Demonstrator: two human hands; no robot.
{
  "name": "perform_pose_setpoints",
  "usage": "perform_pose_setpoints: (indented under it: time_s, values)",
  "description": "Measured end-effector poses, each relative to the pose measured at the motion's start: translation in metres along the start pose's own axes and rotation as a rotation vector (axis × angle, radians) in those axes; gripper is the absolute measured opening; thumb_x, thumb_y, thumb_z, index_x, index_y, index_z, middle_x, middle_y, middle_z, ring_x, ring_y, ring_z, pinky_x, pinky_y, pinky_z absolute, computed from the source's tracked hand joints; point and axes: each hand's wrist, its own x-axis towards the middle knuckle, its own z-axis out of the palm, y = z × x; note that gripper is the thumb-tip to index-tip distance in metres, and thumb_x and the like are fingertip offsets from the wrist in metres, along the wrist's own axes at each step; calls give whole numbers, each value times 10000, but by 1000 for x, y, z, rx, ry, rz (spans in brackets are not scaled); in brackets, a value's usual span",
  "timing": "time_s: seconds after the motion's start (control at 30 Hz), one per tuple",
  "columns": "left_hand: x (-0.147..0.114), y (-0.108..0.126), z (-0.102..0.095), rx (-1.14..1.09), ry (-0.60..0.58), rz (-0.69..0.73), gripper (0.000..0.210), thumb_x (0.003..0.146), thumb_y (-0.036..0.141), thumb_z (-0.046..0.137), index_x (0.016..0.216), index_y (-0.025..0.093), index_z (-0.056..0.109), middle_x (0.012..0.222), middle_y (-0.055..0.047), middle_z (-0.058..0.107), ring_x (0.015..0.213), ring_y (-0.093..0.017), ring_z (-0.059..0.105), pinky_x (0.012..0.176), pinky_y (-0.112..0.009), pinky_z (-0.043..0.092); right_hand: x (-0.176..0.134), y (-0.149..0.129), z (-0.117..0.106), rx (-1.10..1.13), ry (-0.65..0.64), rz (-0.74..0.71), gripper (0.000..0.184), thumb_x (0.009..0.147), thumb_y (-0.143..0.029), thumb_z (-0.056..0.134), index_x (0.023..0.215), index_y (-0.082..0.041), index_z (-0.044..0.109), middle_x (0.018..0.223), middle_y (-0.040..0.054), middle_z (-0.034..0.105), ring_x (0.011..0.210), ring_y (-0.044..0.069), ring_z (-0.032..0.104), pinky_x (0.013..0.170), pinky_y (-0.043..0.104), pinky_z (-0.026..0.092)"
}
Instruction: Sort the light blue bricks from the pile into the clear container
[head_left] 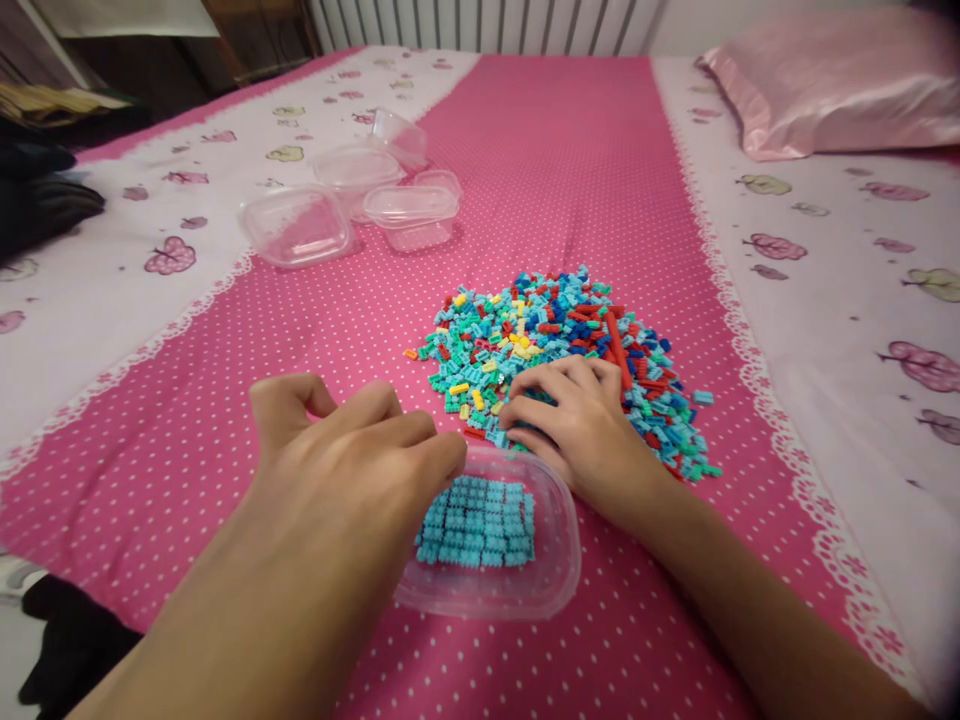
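My right hand (574,415) rests at the near edge of a heap of small building bricks (487,340). Its fingers are bent but apart, with the tips touching bricks and no held piece showing. My left hand (360,440) hovers over the left side of a clear plastic container (559,560). Those fingers curl downward, closed, and their tips and anything in them are hidden from me. Inside the container, light-blue bricks (480,525) lie in tidy rows, forming a flat block. My left hand covers part of the container's left side.
Several clear plastic containers and lids (300,230) lie farther back on the left. A pink pillow (840,80) is at the far right. The pink dotted bedsheet (570,160) spreads beneath everything. Dark cloth (45,200) lies at the left edge.
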Motion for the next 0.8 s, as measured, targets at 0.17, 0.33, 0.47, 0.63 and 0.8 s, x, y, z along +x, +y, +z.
perform_pose_setpoints:
  time_s: [0.17,0.33,0.47,0.63,0.8]
  values:
    - [8,6,-3,71,-4,31,180,979,209,554,850,280,658,778,34,692,768,-205,517,784,-408,262,1,-5,-8,272,194,104,31,963,-223,668,948,-247,681,961,-8,752,951,204,619,909,444,410]
    - [20,22,-4,35,45,43,105,997,187,610,1060,248,667,933,20,728,856,-221,562,851,-437,268,0,-7,-10,692,271,171,92,923,-257,714,1008,-266,680,935,-6,729,836,164,698,756,341,556]
    - [24,27,1,11,120,64,156,1060,217,525,1090,268,670,924,41,729,871,-208,564,885,-461,277,-2,-10,-7,851,236,155,231,869,-232,772,1061,-276,653,1009,-12,722,820,137,740,758,286,610]
    - [24,24,1,36,74,56,173,1044,254,562,934,272,695,852,45,708,881,-232,558,899,-475,266,-3,-11,-6,821,212,132,199,899,-289,761,1060,-278,644,984,-15,723,824,148,750,763,300,603]
    - [2,18,-6,78,26,24,261,979,206,609,732,260,677,780,33,643,737,-191,503,813,-432,236,-4,-9,-7,776,248,120,131,994,-320,652,1122,-293,638,962,-16,722,906,164,730,832,352,554]
